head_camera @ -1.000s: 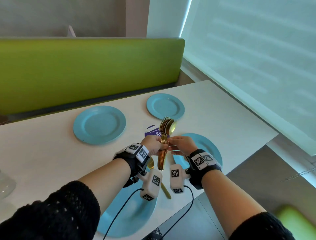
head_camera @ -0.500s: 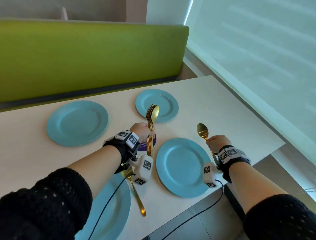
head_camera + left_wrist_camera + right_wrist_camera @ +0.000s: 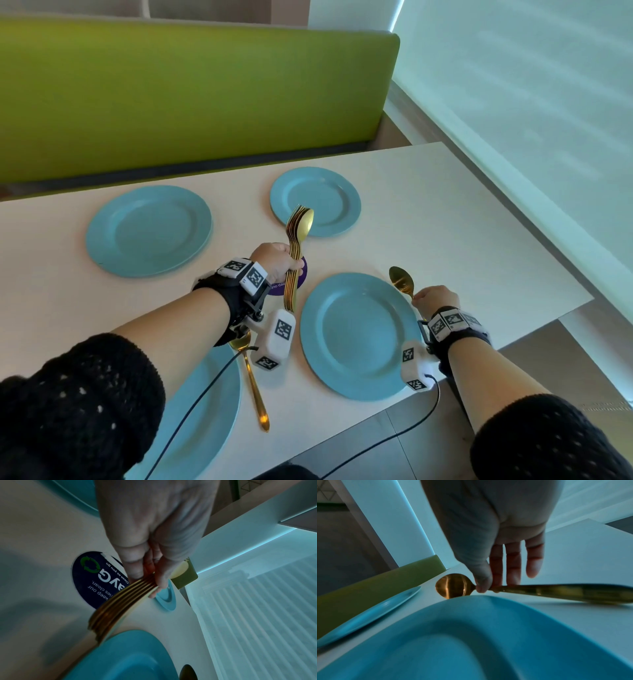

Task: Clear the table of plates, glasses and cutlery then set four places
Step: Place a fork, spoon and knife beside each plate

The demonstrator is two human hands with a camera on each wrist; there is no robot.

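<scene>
Several blue plates lie on the white table: a near right plate, a near left plate, a far left plate and a small far plate. My left hand grips a bundle of gold cutlery upright above the table; the handles show in the left wrist view. My right hand pinches a single gold spoon just right of the near right plate, low over the table, the spoon pointing away. Another gold spoon lies between the two near plates.
A round dark blue sticker sits on the table under my left hand. A green bench back runs along the far side. A window blind is at the right, and the table's near edge drops to the floor.
My right hand took one spoon from the bundle and carried it right, past the near right plate, and lower. My left hand stays holding the bundle.
</scene>
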